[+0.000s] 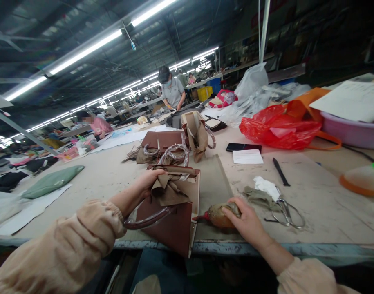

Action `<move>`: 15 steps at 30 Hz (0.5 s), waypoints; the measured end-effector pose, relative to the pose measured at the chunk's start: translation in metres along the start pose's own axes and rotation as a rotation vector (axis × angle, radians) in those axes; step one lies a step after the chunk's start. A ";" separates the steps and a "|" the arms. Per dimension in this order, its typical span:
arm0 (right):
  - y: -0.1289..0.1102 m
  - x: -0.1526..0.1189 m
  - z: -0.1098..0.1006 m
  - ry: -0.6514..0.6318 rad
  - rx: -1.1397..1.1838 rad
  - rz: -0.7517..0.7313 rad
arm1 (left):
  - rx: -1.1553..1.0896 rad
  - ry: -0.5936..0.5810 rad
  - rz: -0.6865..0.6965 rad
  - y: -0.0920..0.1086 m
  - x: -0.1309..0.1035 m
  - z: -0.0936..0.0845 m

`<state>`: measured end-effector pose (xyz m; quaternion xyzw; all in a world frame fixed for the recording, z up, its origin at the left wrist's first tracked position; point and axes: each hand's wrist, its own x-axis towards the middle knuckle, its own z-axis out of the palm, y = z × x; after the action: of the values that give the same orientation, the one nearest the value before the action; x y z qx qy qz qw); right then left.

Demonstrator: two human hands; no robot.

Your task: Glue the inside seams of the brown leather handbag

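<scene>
A brown handbag lies at the table's front edge, its lower part jutting over it. My left hand is closed on the bag's upper edge, beside the loose brown lining; some fingers are hidden. The bag's plastic-wrapped handle curves below that wrist. In my right hand is a squeeze bottle of amber liquid, fingers wrapped round it. Its red nozzle points left and meets, or nearly meets, the pale side edge of the bag.
Behind the bag stand more brown bags with wrapped handles. To the right lie scissors, a grey cloth, a black tool, a phone and a red plastic bag. A green piece lies left. A co-worker stands beyond.
</scene>
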<state>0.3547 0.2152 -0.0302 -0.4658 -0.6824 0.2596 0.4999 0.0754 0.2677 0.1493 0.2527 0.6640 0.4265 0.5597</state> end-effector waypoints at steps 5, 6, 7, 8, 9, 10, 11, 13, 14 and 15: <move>-0.001 0.003 -0.005 0.023 0.003 -0.040 | 0.096 0.020 0.034 -0.001 0.001 0.001; -0.001 0.004 -0.006 0.043 0.008 -0.051 | 0.092 0.022 0.035 -0.001 0.002 0.001; -0.001 0.004 -0.008 0.062 0.014 -0.060 | 0.085 0.021 0.030 -0.002 0.002 0.001; 0.000 0.004 -0.009 0.078 0.019 -0.066 | 0.080 0.020 0.022 -0.002 0.002 0.001; 0.001 0.004 -0.010 0.081 0.020 -0.066 | 0.078 0.020 0.016 -0.002 0.002 0.001; 0.001 0.003 -0.011 0.071 0.017 -0.061 | 0.080 0.022 0.015 -0.003 0.002 0.001; 0.001 0.002 -0.012 0.047 0.012 -0.052 | 0.084 0.023 0.017 -0.003 0.002 0.001; 0.000 0.000 -0.012 -0.025 0.004 -0.035 | 0.091 0.026 0.027 -0.003 0.002 0.002; -0.001 -0.001 -0.012 -0.059 0.005 -0.030 | 0.093 0.030 0.031 -0.003 0.001 0.002; -0.002 -0.002 -0.011 -0.085 0.007 -0.029 | 0.095 0.032 0.031 -0.003 0.001 0.002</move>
<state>0.3646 0.2116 -0.0256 -0.4426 -0.7088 0.2743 0.4759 0.0778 0.2672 0.1463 0.2825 0.6884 0.4072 0.5297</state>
